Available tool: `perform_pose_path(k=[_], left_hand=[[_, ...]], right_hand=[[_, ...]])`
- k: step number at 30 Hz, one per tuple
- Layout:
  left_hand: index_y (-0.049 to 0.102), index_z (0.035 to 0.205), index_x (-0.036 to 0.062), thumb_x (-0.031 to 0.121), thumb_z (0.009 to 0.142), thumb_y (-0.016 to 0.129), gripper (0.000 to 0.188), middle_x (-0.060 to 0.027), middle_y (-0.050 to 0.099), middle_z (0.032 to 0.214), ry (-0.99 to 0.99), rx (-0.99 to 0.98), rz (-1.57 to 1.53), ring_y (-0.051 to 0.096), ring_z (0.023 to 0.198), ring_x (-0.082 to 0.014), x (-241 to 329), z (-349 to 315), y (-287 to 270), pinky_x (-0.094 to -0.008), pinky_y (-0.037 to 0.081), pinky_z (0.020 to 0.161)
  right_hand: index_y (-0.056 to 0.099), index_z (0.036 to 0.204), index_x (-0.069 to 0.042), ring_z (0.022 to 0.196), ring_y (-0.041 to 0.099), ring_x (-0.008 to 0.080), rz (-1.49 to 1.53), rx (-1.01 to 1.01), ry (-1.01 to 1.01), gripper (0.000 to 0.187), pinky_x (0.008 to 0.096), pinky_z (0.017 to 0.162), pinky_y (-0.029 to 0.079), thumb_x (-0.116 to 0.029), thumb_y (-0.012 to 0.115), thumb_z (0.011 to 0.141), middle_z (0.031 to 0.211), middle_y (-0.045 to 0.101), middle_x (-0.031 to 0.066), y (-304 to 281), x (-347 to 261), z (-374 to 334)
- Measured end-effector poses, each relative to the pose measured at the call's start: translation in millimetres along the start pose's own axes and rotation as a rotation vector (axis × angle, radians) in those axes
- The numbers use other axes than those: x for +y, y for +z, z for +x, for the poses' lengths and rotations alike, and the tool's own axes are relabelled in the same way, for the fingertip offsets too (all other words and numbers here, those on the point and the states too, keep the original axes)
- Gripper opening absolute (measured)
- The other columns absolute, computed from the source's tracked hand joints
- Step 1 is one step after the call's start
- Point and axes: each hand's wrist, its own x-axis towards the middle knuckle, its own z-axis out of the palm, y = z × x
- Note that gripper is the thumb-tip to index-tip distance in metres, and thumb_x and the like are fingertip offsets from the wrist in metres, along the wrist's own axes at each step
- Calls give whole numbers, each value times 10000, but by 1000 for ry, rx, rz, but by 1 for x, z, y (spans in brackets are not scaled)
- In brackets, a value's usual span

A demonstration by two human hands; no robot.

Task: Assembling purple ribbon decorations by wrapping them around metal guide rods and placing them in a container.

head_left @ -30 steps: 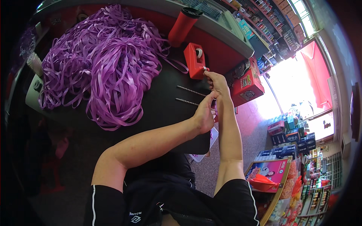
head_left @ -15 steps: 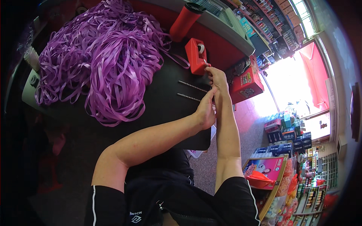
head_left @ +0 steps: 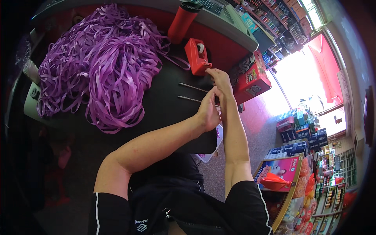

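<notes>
My right hand [head_left: 220, 81] is closed, with its fingertips just below the toothed front of a red tape dispenser [head_left: 194, 58] that carries a white roll. Whatever those fingers pinch is too small to make out. Close against the right wrist, my left hand [head_left: 208, 112] has its thumb up and its fingers curled; most of them are hidden, and so is anything inside them. Two thin twisted metal rods [head_left: 189, 98] stick out leftward from behind the hands, over the black tabletop [head_left: 164, 98]. A big heap of purple ribbon [head_left: 113, 74] lies on the left.
A red tumbler with a black lid [head_left: 183, 23] stands behind the dispenser. To the right is a red box [head_left: 252, 78] at the table's edge. Under the right table corner a white tray [head_left: 203, 156] shows. Stacked cartons [head_left: 299, 137] and shop shelves line the right side.
The view has shifted slightly, so the table things sit further left. My right fingertips have come down a little from the dispenser's front edge. The left hand stays beside the right wrist.
</notes>
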Motion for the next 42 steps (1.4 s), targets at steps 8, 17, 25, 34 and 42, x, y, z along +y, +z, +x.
perform_pose_path(k=[8, 17, 25, 34, 42], left_hand=[[172, 1486, 279, 520, 890, 528, 735, -405, -64, 1479, -63, 201, 74, -73, 1426, -461, 0, 1, -2, -487, -81, 1141], [458, 1209, 191, 292, 882, 657, 395, -331, 165, 1473, 20, 142, 171, 58, 1421, -442, -4, 6, -12, -477, -15, 1161], [535, 1048, 168, 228, 914, 631, 175, -247, 370, 1386, 12, 176, 234, 252, 1355, -405, -4, 7, -18, -479, 73, 1161], [544, 968, 173, 224, 926, 617, 99, -47, 556, 1034, 8, 119, 344, 472, 1002, -196, -6, 8, -25, -380, 353, 924], [565, 965, 173, 204, 931, 605, 61, -32, 596, 948, 49, 155, 318, 515, 897, -187, -5, 6, -18, -364, 391, 866]], right_hand=[[693, 955, -13, 783, 570, 64, -9, -173, -115, 180, 213, 731, 445, -175, 668, 883, 837, 652, 2, -62, -21, -86], [641, 945, 8, 783, 555, 59, -247, -426, -189, 161, 212, 708, 450, -147, 652, 901, 829, 602, -10, -85, -33, -112], [665, 952, 37, 804, 573, 87, -297, -383, -230, 200, 244, 734, 465, -148, 655, 879, 853, 629, 33, -82, -18, -107], [670, 1081, -3, 769, 489, 48, 195, -210, 18, 302, 189, 683, 402, -265, 579, 959, 943, 627, -12, -83, 30, -107], [649, 1020, 3, 957, 559, 64, 320, -203, -207, 176, 189, 834, 443, -125, 652, 900, 1151, 598, 26, -68, 47, -123]])
